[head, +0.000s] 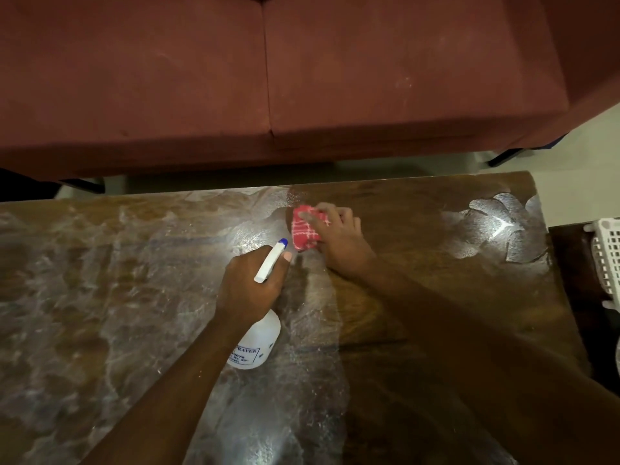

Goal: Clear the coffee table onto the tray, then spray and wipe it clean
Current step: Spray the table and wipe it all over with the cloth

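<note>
Coffee table point(436, 297) filling the lower two thirds of the frame, dark brown wood, long axis from left to right. Whitish wet streaks over the left half and the centre, one separate shiny patch near the upper right corner, darker plain wood between them.

Spray bottle point(258, 344) at the centre of the frame, white and half transparent, with a printed label on the body. Long axis from lower centre toward upper centre, leaning a little to the right. Blue-tipped nozzle pointing to the upper right, toward the cloth. Not possible to tell whether the base touches the table.

Left hand point(250, 286) wrapped round the neck and trigger part of the bottle, fingers curled tight, one fingertip showing beside the white nozzle head.

Cloth point(303, 231) just above and right of the nozzle, red with white checks, folded to a small pad, lying on the table near its far edge. Right hand point(339, 239) on top of it, fingers bent over the cloth and pressing it down, one finger across the checked face. Somewhat blurred, thumb position not clear.

Counted: one table, one bottle, one cloth, two hands, with both bare arms coming from the lower edge.

Dark red sofa point(268, 78) across the top of the frame, two seat cushions with one seam between. White basket point(609, 260) with a grid wall at the right edge, only partly visible.
</note>
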